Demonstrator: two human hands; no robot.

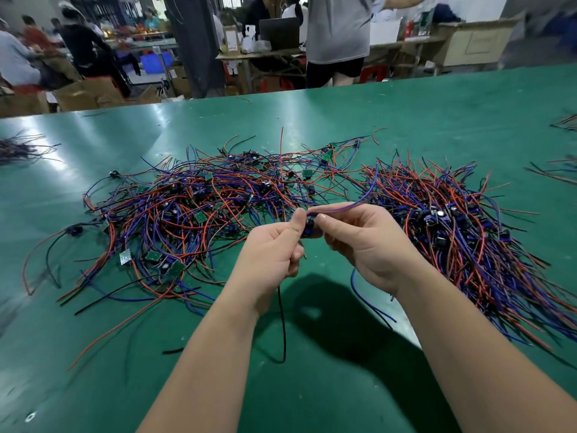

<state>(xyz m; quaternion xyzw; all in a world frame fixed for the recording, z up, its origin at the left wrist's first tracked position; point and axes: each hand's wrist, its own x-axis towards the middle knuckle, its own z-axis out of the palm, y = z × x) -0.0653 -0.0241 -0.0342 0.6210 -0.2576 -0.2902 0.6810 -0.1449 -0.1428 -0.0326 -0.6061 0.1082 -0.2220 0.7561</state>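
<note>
Both hands hold one small wired module (309,229) above the green table (343,385). My left hand (271,254) grips its black wire (283,326), which hangs down to the table, thumb pressed up against the module. My right hand (365,242) pinches the module's other side together with a red and blue wire pair (352,206) that arcs up and right. A blue wire (362,295) hangs below my right wrist. The module itself is mostly hidden by my fingers.
A loose tangle of wired circuit boards (193,214) lies left and centre. A denser, bundled pile (452,223) lies on the right. Smaller wire heaps (22,148) sit at the table's side edges. People stand and sit at benches beyond the far edge.
</note>
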